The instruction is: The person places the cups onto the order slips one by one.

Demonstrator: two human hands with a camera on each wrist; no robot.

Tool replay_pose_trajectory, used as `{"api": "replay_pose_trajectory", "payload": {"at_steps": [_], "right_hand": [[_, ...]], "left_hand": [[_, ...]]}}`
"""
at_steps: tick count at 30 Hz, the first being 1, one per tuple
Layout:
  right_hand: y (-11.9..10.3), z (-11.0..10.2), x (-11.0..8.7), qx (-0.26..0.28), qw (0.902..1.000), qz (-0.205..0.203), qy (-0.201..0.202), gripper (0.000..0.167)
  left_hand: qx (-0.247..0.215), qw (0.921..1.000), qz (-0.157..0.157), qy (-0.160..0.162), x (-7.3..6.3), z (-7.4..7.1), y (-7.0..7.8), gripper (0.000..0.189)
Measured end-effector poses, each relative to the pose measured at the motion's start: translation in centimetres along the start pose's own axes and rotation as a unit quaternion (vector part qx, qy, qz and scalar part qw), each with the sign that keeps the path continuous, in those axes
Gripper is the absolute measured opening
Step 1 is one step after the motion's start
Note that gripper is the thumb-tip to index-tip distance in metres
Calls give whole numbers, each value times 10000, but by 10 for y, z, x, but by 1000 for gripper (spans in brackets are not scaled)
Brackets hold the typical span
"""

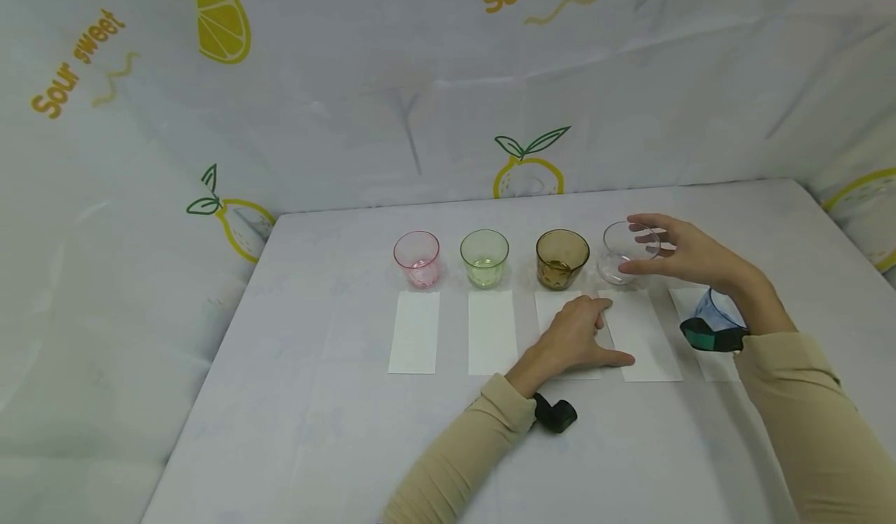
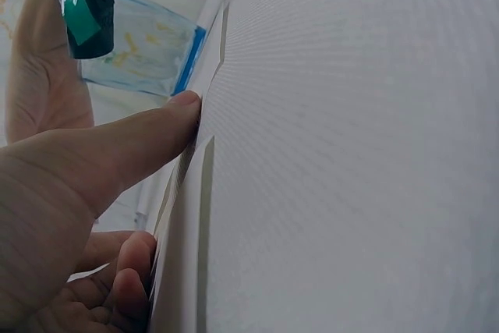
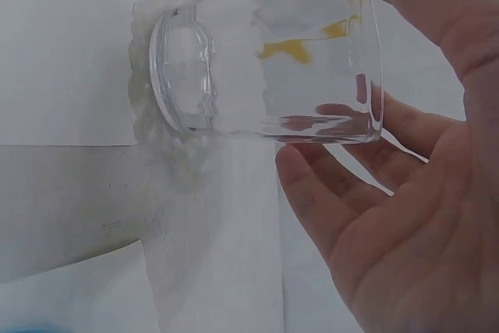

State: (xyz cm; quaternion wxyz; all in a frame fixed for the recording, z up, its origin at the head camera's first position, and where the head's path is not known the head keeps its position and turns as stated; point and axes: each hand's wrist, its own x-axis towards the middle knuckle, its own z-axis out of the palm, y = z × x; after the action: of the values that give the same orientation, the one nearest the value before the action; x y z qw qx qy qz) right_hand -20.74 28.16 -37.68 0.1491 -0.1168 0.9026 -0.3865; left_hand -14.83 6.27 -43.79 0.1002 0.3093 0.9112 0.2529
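Observation:
My right hand curves round a clear glass that stands upright at the right of a row. Its thumb lies along one side near the rim, with the fingers on the other side; how firmly they press cannot be told. My left hand rests low over the white paper strips, thumb and index finger spread apart. Its thumb and fingertips touch a paper strip in front of the clear glass. In the left wrist view, the thumb reaches along the paper and the other fingers are bent.
Left of the clear glass stand a brown glass, a green glass and a pink glass. A blue glass is partly hidden by the right wrist. More paper strips lie before the row on the white table.

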Motion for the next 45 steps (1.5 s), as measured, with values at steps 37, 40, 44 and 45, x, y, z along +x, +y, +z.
{"api": "replay_pose_trajectory", "payload": {"at_steps": [37, 40, 44, 45], "right_hand": [[-15, -17, -25, -217, 9984, -510, 140, 78], [-15, -17, -29, -210, 9980, -591, 117, 77], [-13, -16, -34, -178, 9979, -625, 43, 77], [-12, -16, -35, -177, 9979, -629, 37, 77]], "left_hand": [[-32, 10000, -35, -4, 0, 0, 0, 82], [-45, 10000, -50, -8, 0, 1, 0, 82], [-77, 9999, -66, -21, 0, 1, 0, 82], [-84, 9999, -62, -18, 0, 1, 0, 82]]}}
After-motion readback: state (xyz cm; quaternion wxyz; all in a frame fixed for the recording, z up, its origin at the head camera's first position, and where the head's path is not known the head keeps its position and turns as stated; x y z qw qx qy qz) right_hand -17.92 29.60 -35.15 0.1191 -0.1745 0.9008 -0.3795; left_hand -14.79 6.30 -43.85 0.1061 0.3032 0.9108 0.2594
